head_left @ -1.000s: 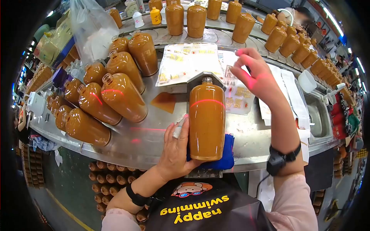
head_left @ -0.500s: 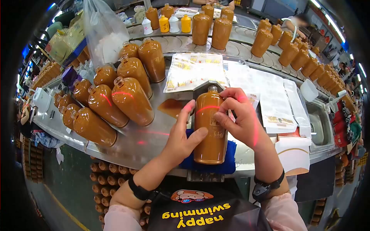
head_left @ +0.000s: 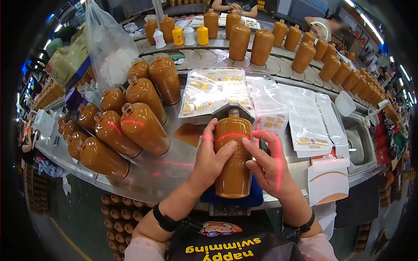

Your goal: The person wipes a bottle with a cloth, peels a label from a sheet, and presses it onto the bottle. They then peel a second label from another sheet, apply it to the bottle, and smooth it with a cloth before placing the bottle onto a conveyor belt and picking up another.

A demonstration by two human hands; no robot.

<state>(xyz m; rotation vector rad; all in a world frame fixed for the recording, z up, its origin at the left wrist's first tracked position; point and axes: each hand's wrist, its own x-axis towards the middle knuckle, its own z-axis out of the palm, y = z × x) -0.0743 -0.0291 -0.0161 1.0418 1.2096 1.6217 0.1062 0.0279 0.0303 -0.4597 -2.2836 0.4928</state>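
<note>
A glossy brown bottle (head_left: 234,178) with a clear neck leans in a metal cradle (head_left: 251,114) on a blue cloth (head_left: 257,195). My left hand (head_left: 211,158) is wrapped round its left side, with the thumb across the front. On the other side, my right hand (head_left: 272,163) grips the bottle's edge, its index fingertip pressed on the front beside the left thumb. Faint gold marking shows below the thumbs. A red laser line crosses the bottle's shoulder and my right hand. Behind the cradle lies a sheet of gold stickers (head_left: 213,89).
Several brown bottles (head_left: 146,128) stand and lean at the left. Brown bottles (head_left: 239,42) and small white and yellow bottles (head_left: 202,35) stand along the conveyor (head_left: 200,56). Clear sticker sheets (head_left: 307,117) lie at right, beside a sink (head_left: 359,145). Another person's hands (head_left: 237,8) appear across the conveyor.
My right thumb and fingers have moved from a pinch near the label to lie against the bottle's side and front. My left hand has closed further round the bottle. Bottles on the conveyor have shifted.
</note>
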